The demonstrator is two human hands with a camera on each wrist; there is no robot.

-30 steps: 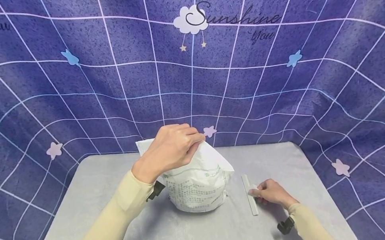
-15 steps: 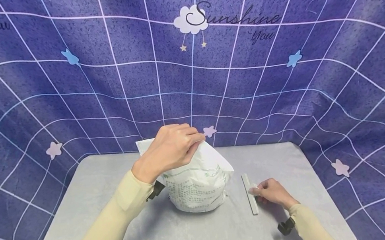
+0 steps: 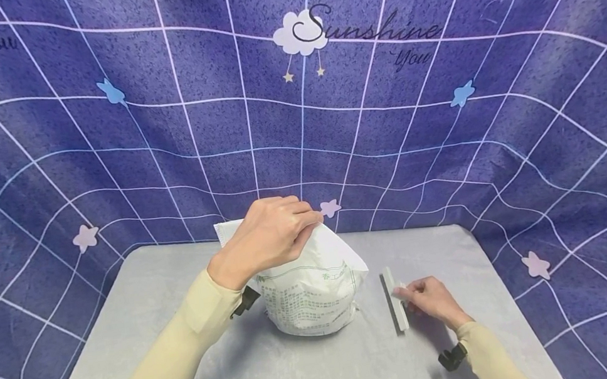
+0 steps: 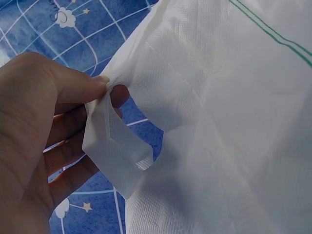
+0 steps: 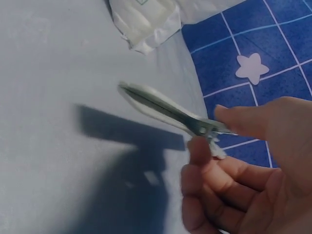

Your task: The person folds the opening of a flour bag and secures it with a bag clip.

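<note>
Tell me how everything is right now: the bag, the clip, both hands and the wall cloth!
White bag: upright on the table; open or closed, can't tell.
Clip: lifted off the table; jaws hard to judge.
Left hand: pinching the bag's top.
Right hand: pinching the clip.
Wall cloth: hanging, a bit wavy.

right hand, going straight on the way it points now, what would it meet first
Probably the white bag, touched first by the clip that the right hand holds, though depth is unclear.
</note>
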